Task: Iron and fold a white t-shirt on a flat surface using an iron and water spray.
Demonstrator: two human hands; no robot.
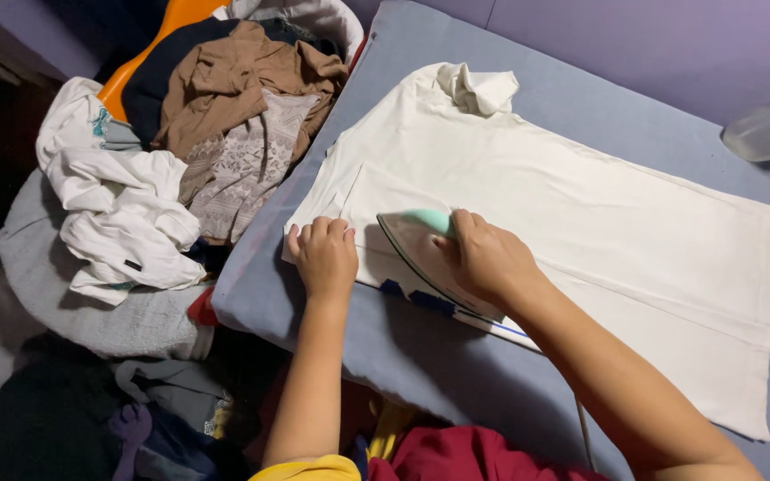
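head view | cream garment [563, 214] is spread flat on the blue-grey padded surface [421, 356]; judged soft, light, best pinned at the edge | iron [416, 249] judged heavy, is gripped by the handle | right hand [487, 258] is clamped on it | left hand [324, 256], fingers curled together, presses the hem | clothes pile [180, 151] lies left

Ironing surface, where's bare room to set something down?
Bare blue cover lies beyond the white garment, before the clear container, and along the near edge under both arms. The clothes pile on the left is crowded.
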